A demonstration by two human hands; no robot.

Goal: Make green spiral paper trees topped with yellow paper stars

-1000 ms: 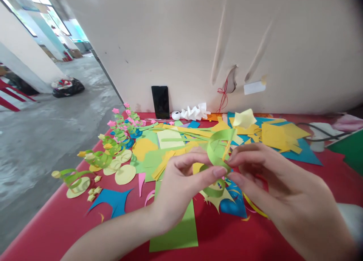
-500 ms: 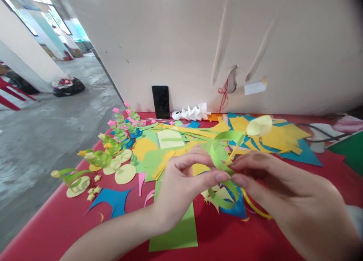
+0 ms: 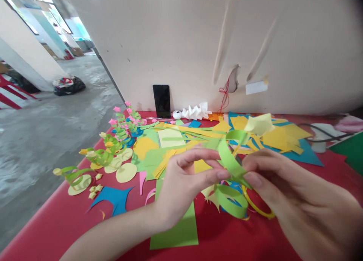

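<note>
A light green paper strip (image 3: pixel 228 161) curls in loops between my hands, above the red table. My left hand (image 3: pixel 193 181) pinches at its left edge with thumb and index finger. On the other side, my right hand (image 3: pixel 286 189) grips the strip between thumb and fingers. A pale yellow paper star (image 3: pixel 259 124) stands at the strip's upper end, beside the right fingertips. A thin yellow piece shows inside the upper loop, partly hidden. Below the hands, the strip's lower coil (image 3: pixel 232 202) hangs near a yellow ring (image 3: pixel 258 206), whose kind I cannot make out.
Finished-looking curled paper pieces with stars (image 3: pixel 121 128) line the table's left side, near pale yellow discs (image 3: pixel 126 173). Blue scrap (image 3: pixel 113 200), green sheet (image 3: pixel 178 230) and yellow scraps (image 3: pixel 283 136) lie about. A black phone (image 3: pixel 162 101) leans on the white panel (image 3: pixel 184 38).
My right hand has shifted slightly right and its grip on the strip has changed. The strip's loops have turned and moved right; the star shows its points more plainly. The left hand stays almost still.
</note>
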